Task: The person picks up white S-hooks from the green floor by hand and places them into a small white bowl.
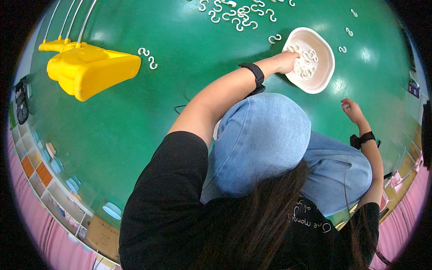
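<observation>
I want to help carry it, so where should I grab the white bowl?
Probably its right rim, coming from the right. The white bowl opens upward with a raised edge to pinch, and the left hand already takes the left edge. Loose white hooks lie inside.

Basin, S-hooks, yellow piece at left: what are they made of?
Basin: likely plastic; smooth, soft sheen.
S-hooks: probably plastic; uniform white, finish too small to judge.
Yellow piece: looks like moulded plastic; rounded edges, soft gloss. Its rods: likely metal, bright silvery shine.
</observation>
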Motion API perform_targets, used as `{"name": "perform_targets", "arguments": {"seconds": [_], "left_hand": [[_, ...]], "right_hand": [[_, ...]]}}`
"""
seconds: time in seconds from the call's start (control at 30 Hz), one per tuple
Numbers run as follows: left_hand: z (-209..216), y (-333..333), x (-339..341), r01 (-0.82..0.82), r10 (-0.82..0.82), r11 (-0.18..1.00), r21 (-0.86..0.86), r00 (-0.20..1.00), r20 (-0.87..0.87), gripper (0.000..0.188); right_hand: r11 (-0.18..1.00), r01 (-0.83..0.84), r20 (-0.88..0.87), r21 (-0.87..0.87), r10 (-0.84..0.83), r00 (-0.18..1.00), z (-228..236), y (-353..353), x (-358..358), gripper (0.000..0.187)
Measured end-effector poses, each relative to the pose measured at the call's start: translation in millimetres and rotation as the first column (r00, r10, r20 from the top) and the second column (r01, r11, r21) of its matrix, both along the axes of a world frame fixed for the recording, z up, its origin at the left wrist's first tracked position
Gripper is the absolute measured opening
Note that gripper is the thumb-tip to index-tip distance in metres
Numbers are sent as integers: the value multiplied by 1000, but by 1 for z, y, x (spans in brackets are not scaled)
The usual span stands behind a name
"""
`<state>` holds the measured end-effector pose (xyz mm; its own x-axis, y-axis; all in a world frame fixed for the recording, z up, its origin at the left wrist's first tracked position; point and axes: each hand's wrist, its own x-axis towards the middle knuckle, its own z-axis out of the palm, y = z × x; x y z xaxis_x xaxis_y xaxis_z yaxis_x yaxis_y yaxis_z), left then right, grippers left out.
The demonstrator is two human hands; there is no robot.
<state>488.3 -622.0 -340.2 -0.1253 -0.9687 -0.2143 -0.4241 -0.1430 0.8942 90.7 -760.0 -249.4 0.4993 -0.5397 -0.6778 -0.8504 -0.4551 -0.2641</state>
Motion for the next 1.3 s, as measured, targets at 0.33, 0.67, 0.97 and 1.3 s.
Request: {"name": "perform_targets", "arguments": {"seconds": [0.33, 0.67, 0.97, 1.3], "left_hand": [[-25, 102, 211, -548, 769, 630, -550, 537, 347, 34], [-100, 267, 307, -644, 552, 685, -340, 154, 819, 46], [-82, 244, 226, -576, 674, 654, -491, 149, 723, 22], [6, 62, 87, -193, 417, 774, -602, 872, 256, 22]], "right_hand": [[992, 126, 35, -13, -126, 991, 8, 0, -5, 29], [998, 47, -124, -39, -51, 991, 12, 8, -11, 24], [999, 38, -60, -23, -39, 997, 26, 13, 16, 26], [996, 84, -132, -7, -84, 988, 29, 35, -31, 25]]}}
